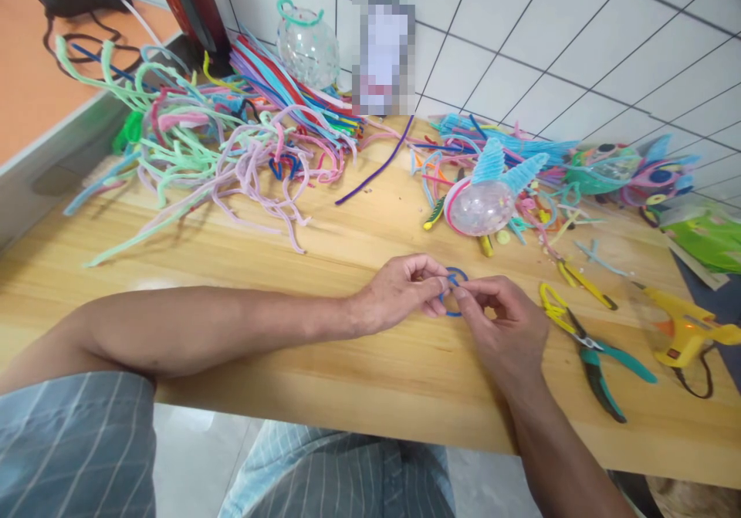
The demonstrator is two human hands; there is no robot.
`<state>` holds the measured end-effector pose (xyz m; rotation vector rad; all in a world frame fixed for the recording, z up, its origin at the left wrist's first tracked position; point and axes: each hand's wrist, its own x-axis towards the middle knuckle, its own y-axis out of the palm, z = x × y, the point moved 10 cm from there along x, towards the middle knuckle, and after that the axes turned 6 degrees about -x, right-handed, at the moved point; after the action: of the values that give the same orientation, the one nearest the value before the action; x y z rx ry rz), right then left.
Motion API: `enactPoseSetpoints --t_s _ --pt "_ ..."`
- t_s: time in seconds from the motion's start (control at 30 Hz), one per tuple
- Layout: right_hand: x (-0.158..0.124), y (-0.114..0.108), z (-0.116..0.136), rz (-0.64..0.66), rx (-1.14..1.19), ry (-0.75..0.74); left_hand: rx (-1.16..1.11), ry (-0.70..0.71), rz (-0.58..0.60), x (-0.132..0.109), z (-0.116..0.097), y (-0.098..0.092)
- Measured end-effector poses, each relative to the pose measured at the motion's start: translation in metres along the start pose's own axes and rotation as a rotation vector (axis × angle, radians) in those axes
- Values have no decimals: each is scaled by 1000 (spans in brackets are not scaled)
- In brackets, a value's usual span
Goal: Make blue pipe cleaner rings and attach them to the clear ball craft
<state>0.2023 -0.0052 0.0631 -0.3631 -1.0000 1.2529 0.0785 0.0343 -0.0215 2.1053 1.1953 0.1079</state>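
Observation:
Between my two hands is a blue pipe cleaner (pixel 455 314) bent into a small ring, just above the wooden table. My left hand (pixel 408 286) pinches it from the left, thumb and forefinger together. From the right, my right hand (pixel 503 317) pinches the same ring, so the fingertips of both hands almost meet. Beyond them stands a clear round plastic body (pixel 483 208) with a pink band and light-blue fuzzy ears. To the right of my right hand lie teal-handled pliers (pixel 590 344), their jaws beside a yellow bent pipe cleaner (pixel 553 302).
Loose pipe cleaners (pixel 255 155) heap at the back left, near a clear jar-like ball (pixel 309 47). A phone (pixel 383 59) leans on the tiled wall. A yellow glue gun (pixel 680 329) lies at right. A dark purple pipe cleaner (pixel 376 170) lies mid-table.

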Motion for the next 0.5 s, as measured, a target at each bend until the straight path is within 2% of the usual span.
enactPoseSetpoints --t_s 0.27,0.5 --pt "-1 0 -1 -12 -12 30 24 -7 -17 -1 0 1" --pt "-2 -1 -6 -14 -21 62 18 2 20 -1 0 2"
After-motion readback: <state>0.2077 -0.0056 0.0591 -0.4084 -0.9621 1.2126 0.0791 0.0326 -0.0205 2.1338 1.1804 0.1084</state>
